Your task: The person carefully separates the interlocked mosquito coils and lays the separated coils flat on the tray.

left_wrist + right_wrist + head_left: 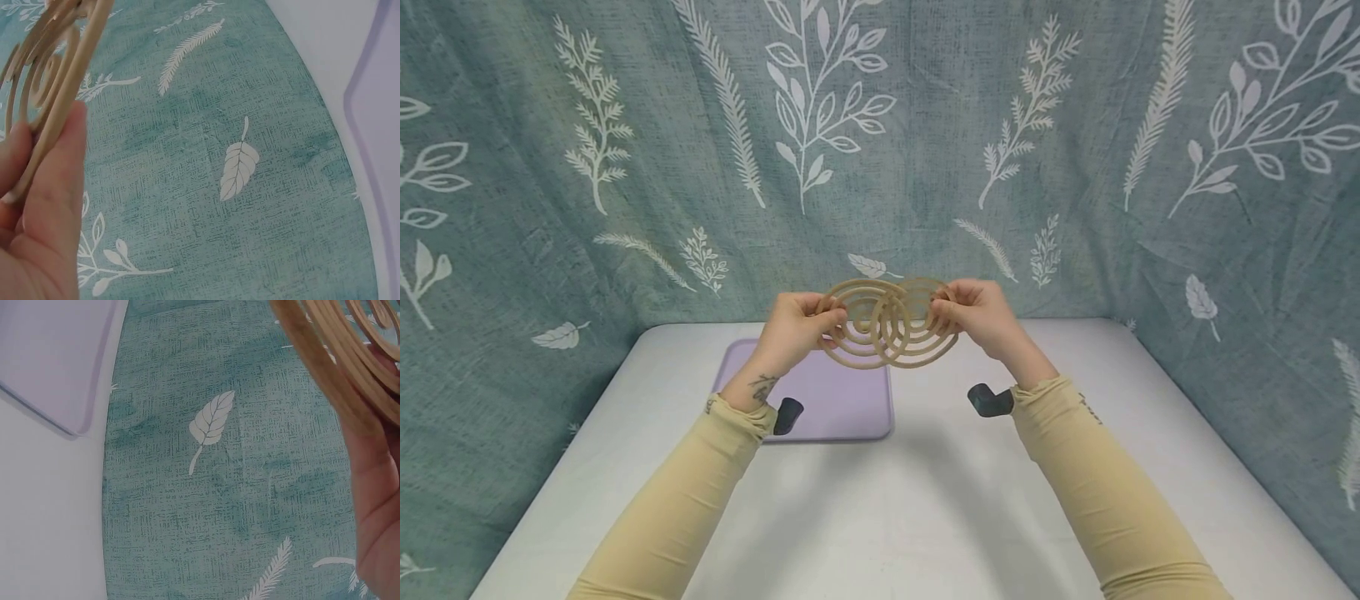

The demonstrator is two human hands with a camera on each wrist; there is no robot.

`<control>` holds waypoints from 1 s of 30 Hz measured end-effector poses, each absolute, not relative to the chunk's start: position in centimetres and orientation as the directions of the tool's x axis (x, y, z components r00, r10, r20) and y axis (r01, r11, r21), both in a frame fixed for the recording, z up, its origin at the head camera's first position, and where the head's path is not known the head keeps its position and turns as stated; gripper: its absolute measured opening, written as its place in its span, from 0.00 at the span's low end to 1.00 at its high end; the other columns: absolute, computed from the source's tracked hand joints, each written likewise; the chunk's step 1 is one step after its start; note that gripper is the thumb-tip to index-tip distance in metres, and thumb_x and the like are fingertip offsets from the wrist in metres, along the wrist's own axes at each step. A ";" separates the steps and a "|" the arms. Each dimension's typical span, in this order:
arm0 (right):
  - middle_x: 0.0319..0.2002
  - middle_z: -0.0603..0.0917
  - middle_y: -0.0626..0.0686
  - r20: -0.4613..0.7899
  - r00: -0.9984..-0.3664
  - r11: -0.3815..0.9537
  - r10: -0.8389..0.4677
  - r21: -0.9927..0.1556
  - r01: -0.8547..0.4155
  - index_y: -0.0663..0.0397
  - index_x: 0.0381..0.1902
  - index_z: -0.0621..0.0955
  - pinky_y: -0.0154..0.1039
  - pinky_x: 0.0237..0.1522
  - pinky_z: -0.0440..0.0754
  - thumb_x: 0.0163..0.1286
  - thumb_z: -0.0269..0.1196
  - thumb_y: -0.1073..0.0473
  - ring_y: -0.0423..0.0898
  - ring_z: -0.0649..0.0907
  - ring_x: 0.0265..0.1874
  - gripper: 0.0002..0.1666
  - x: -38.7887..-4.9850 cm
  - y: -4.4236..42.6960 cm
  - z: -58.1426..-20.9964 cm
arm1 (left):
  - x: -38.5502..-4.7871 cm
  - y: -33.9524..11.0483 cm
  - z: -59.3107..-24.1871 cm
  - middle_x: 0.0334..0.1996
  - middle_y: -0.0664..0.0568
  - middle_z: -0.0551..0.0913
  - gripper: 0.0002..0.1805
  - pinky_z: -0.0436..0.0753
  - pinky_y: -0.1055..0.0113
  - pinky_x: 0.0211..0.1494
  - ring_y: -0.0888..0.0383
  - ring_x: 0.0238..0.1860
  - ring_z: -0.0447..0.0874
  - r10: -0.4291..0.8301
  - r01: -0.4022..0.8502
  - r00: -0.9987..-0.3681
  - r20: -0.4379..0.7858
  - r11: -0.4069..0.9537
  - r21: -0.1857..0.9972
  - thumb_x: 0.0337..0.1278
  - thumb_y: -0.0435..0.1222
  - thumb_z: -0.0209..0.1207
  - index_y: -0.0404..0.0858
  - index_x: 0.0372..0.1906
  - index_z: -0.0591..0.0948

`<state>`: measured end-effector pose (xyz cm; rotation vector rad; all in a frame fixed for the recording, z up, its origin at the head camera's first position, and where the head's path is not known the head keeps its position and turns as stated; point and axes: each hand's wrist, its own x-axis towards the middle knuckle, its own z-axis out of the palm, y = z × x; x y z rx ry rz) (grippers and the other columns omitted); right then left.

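Note:
Two flat, tan spiral mosquito coils are held up side by side above the table, their rings overlapping in the middle. My left hand [797, 327] pinches the outer rings of the left coil [863, 327] between thumb and fingers. On the other side, my right hand [988, 318] pinches the right coil [917, 364] near its outer edge. The left wrist view shows thumb and fingertips gripping a coil's rim [74, 81]. In the right wrist view the coil's rings [322, 365] rise from the fingers, partly out of frame. Whether the coils are still interlocked I cannot tell.
A pale purple tray [838, 408] lies on the white table [880, 517], behind and beneath the left hand. Green-blue cloth [917, 150] with white leaf prints hangs around the back and sides. Dark wrist-worn pieces [988, 402] jut inward from both cuffs.

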<state>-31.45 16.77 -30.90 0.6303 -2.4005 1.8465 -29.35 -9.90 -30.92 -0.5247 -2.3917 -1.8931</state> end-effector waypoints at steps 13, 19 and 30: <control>0.21 0.84 0.47 0.419 -0.891 -0.063 -0.174 -0.908 -0.414 0.59 0.24 0.77 0.34 0.29 0.84 0.64 0.58 0.69 0.40 0.84 0.22 0.08 -31.3 16.8 -30.8 | -29.5 -10.1 -31.1 0.22 0.52 0.82 0.13 0.84 0.69 0.28 0.62 0.24 0.83 0.099 0.358 -0.930 0.354 0.020 0.934 0.58 0.32 0.59 0.22 0.40 0.80; 0.22 0.84 0.47 0.452 -0.885 -0.130 -0.113 -0.889 -0.438 0.55 0.26 0.80 0.34 0.28 0.84 0.63 0.60 0.68 0.40 0.84 0.22 0.07 -31.1 16.6 -30.7 | -29.4 -10.1 -31.2 0.20 0.55 0.82 0.14 0.84 0.70 0.29 0.63 0.25 0.83 0.086 0.372 -0.922 0.377 -0.069 0.926 0.57 0.32 0.59 0.21 0.41 0.78; 0.15 0.79 0.42 0.476 -0.879 0.088 -0.032 -0.874 -0.477 0.55 0.23 0.83 0.27 0.16 0.70 0.60 0.65 0.63 0.36 0.71 0.13 0.06 -31.0 17.0 -30.6 | -29.5 -10.1 -31.6 0.20 0.56 0.83 0.15 0.84 0.68 0.29 0.62 0.24 0.84 0.049 0.394 -0.914 0.402 -0.116 0.912 0.57 0.31 0.59 0.20 0.41 0.77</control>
